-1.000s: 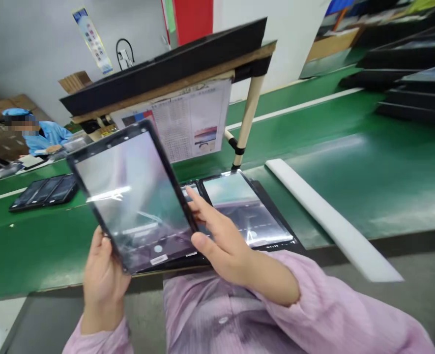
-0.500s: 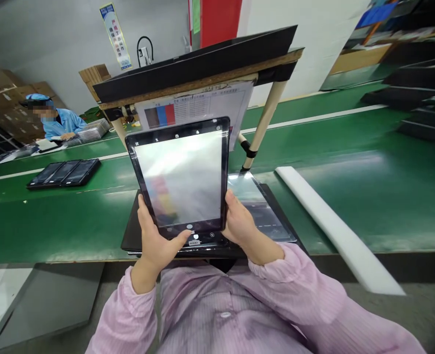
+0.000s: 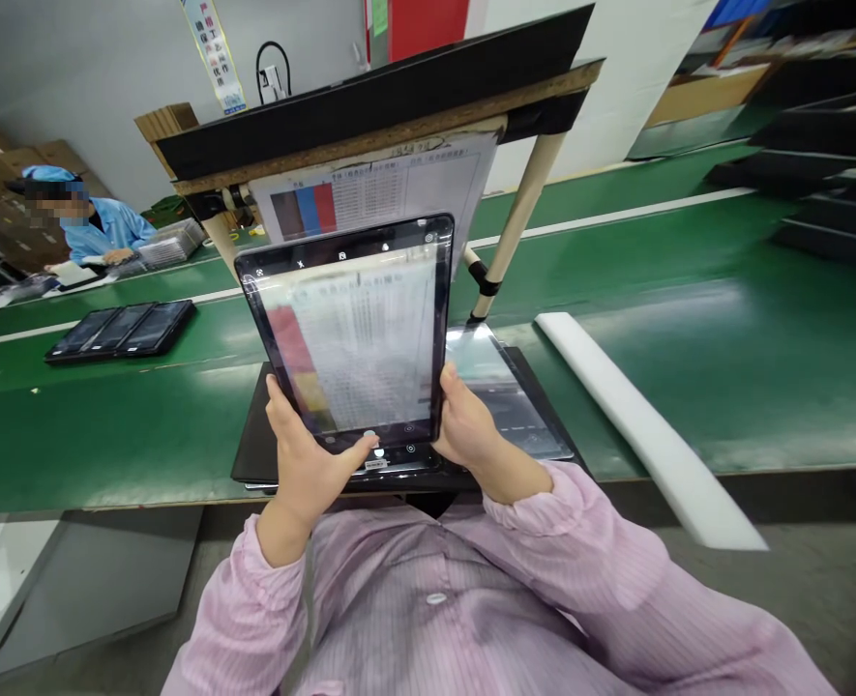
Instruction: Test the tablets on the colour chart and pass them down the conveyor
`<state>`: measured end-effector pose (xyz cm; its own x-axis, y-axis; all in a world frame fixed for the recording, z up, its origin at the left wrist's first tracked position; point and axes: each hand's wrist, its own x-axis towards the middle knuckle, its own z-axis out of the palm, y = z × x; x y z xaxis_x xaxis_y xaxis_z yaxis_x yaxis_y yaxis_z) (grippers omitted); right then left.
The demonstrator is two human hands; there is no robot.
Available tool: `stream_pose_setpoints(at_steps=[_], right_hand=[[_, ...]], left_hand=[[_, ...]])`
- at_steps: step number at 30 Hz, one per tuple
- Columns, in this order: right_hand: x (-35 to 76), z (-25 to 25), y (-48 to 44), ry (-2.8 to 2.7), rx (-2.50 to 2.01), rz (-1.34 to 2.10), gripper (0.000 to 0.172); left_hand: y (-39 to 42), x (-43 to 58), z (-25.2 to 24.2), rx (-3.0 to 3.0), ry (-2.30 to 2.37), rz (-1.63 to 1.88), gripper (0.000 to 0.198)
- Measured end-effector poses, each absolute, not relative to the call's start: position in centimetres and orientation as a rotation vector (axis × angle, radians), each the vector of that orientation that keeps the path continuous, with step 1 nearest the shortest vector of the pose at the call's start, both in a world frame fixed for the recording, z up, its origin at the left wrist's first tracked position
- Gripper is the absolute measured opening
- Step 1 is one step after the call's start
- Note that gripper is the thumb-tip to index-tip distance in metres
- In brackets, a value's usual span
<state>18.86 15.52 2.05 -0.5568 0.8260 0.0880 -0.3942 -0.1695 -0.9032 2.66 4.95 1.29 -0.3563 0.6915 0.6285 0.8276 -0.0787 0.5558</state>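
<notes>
A black-framed tablet (image 3: pixel 362 338) stands upright between my hands, its camera app showing a blurred page with red and yellow patches. My left hand (image 3: pixel 308 464) grips its lower left edge, the thumb lying at the bottom of the screen by the shutter button. On the lower right edge my right hand (image 3: pixel 467 420) is closed around the side, fingers hidden behind. Behind the tablet hangs a printed sheet (image 3: pixel 391 184) with brown, blue and red blocks. Another tablet (image 3: pixel 504 396) lies flat on a black mat (image 3: pixel 253 445) below, partly covered by my right hand.
A pipe-legged stand with a black top (image 3: pixel 376 97) rises behind the sheet. A white foam strip (image 3: pixel 645 425) lies at right, overhanging the green bench (image 3: pixel 108 435). Black trays (image 3: pixel 123 329) sit at left; stacked black trays (image 3: pixel 834 174) at far right. A co-worker (image 3: pixel 101 222) sits far left.
The picture on the tablet screen has gone from a smeared blur to a larger view of the sheet with text lines. The camera view has shifted slightly; both hands keep their hold.
</notes>
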Motion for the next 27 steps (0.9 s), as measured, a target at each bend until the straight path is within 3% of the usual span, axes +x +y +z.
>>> stream_pose_setpoints(at_steps=[21,23,27], right_hand=[[18.8,1.4,15.6,-1.276,-0.608,1.779,0.082],[19.1,1.1,15.6,-1.337,-0.641,1.684,0.082],[19.9,2.0,15.4,-1.509,-0.597,1.486,0.075]], left_hand=[[5.2,2.4,1.0,-1.643,-2.038,-1.690,0.139],[4.9,1.9,1.0,-1.712,-1.962,-2.038,0.122],[4.5,1.0,1.3,-1.323,-1.871,-3.008,0.066]])
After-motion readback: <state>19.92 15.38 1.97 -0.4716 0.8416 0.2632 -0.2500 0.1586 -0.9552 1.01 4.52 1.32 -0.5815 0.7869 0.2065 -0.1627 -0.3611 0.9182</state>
